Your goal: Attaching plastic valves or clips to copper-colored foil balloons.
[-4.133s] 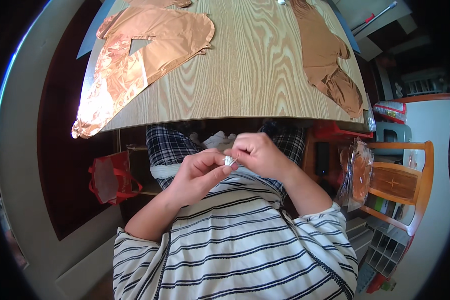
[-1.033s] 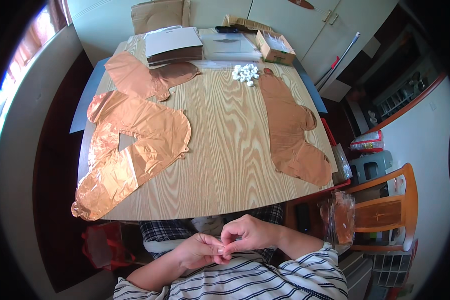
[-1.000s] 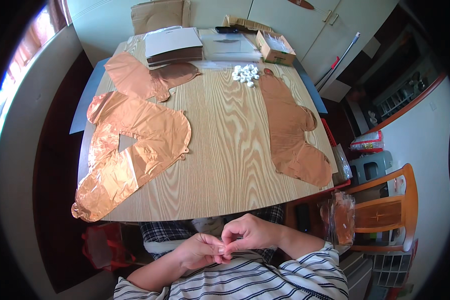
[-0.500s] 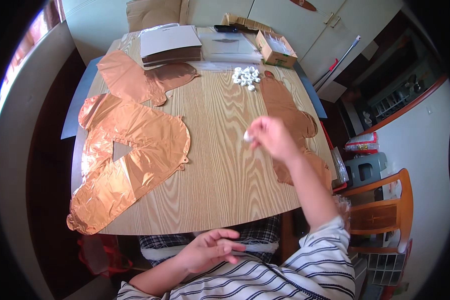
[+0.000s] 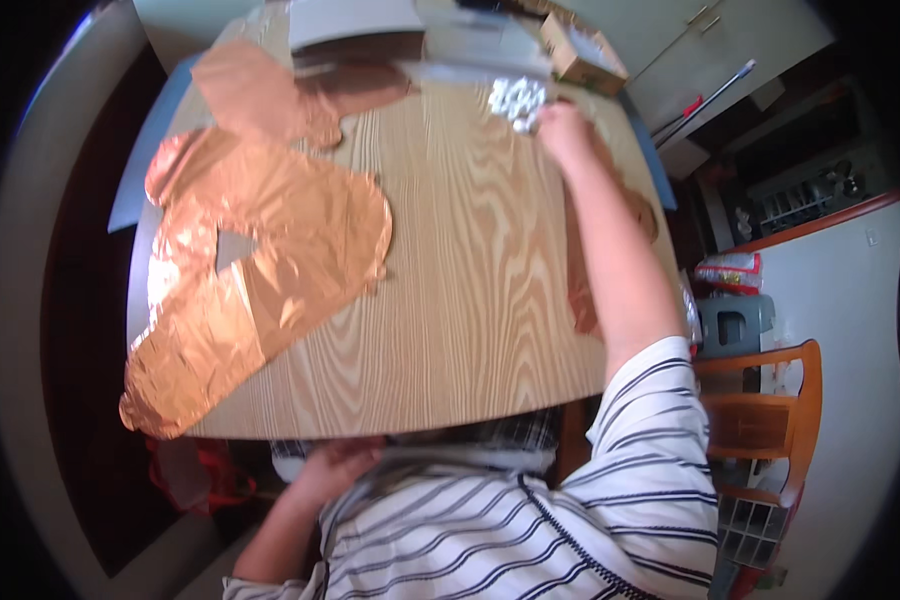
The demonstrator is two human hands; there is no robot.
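Observation:
My right hand (image 5: pixel 564 130) is stretched far across the table, at the right side of a pile of small white rolls (image 5: pixel 515 97). Its fingers are drawn together beside the nearest rolls; what they hold, if anything, is hidden. My left hand (image 5: pixel 340 468) is low in front of my body, below the table's near edge, its fingers smeared by motion. A shiny copper-coloured foil balloon (image 5: pixel 300 220), flat and shaped like a letter A, lies on the left. Another flat copper foil balloon (image 5: pixel 255 90) lies beyond it. A third foil balloon (image 5: pixel 582 290) is partly hidden under my right arm.
At the far side of the wood-grain table (image 5: pixel 440 270) are a stack of boards with a white top (image 5: pixel 355 22), clear plastic sheets (image 5: pixel 490 45) and an open cardboard box (image 5: pixel 582 52). A wooden chair (image 5: pixel 770 420) and a grey stool (image 5: pixel 735 322) stand at the right.
My right hand has moved away from me to the white rolls; a small white roll was in its fingers before. My left hand has moved left and lower. The view has shifted.

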